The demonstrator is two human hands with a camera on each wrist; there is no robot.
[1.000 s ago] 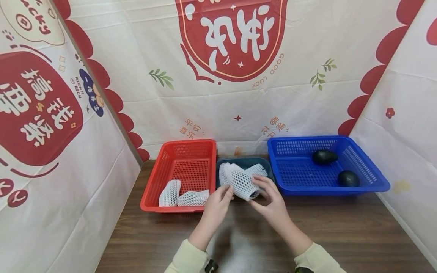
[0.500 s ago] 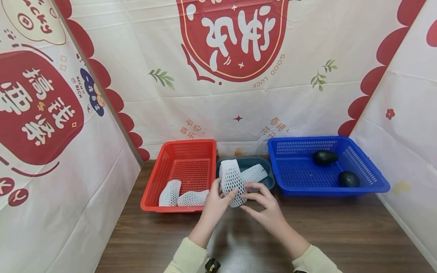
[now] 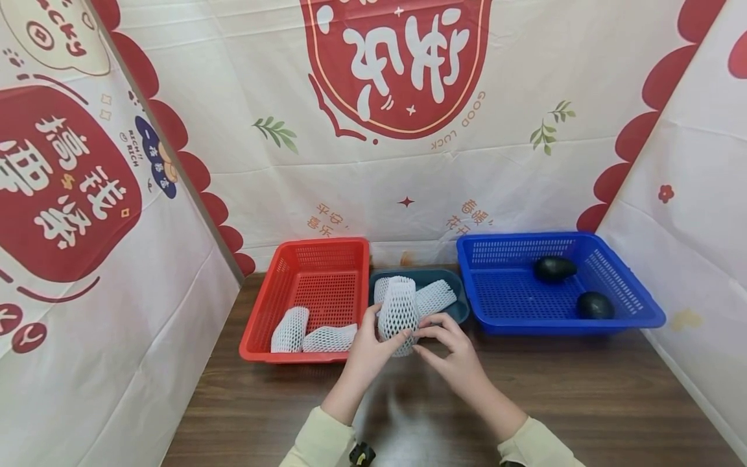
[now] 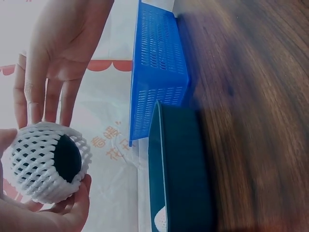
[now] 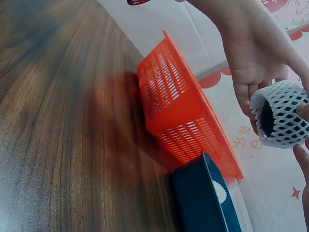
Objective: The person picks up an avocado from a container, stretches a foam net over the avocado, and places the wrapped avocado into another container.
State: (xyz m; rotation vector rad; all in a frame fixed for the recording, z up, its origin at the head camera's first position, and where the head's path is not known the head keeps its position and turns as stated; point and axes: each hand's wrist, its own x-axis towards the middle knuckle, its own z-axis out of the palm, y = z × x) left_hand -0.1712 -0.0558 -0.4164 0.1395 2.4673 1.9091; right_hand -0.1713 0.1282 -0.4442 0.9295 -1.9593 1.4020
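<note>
Over the front of the dark green tray, my left hand holds an avocado wrapped in a white foam net. Its thumb lies across the near side and its fingers go round behind. My right hand has thumb and fingertips on the right side of the net, near the lower end. In the left wrist view the dark skin of the avocado shows through the net's open end. Behind, in the tray, lie another white foam net and a partly hidden one.
To the left stands a red basket with two netted pieces at its front. A blue basket on the right holds two bare avocados. Printed cloth walls enclose the wooden table at the back and sides.
The netted avocado has turned from slanting to nearly upright and shifted slightly left. My left hand has closed further round it, and my right hand has moved a little left with it.
</note>
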